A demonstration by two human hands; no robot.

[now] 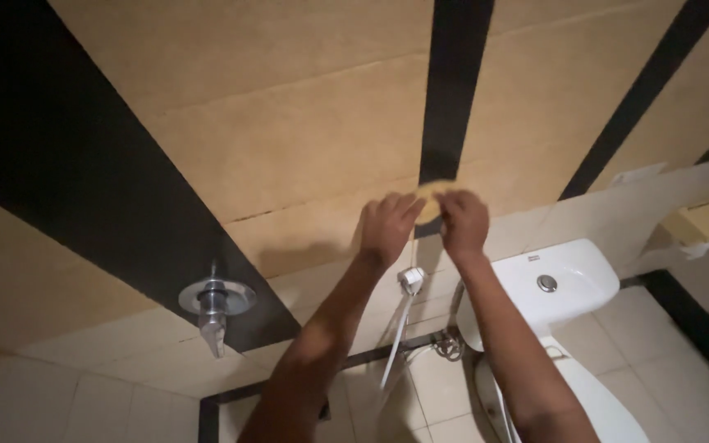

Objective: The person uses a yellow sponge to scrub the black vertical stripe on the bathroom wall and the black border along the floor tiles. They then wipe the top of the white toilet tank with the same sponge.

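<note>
Here, a small yellowish pad (430, 203) sits pinched between the left hand (387, 226) and right hand (463, 221), both grasping it against the tan wall tile (305, 139) beside a black stripe (451, 90). Even fingertip pressure would likely keep it flat. A spray hose (400, 324) hangs below the wrists.

A small, flat, yellowish pad of soft material (430, 199), rounded at its top edge, pressed flat against the tan wall tile just right of the frame's centre, mostly covered, beside a vertical black tile stripe
</note>
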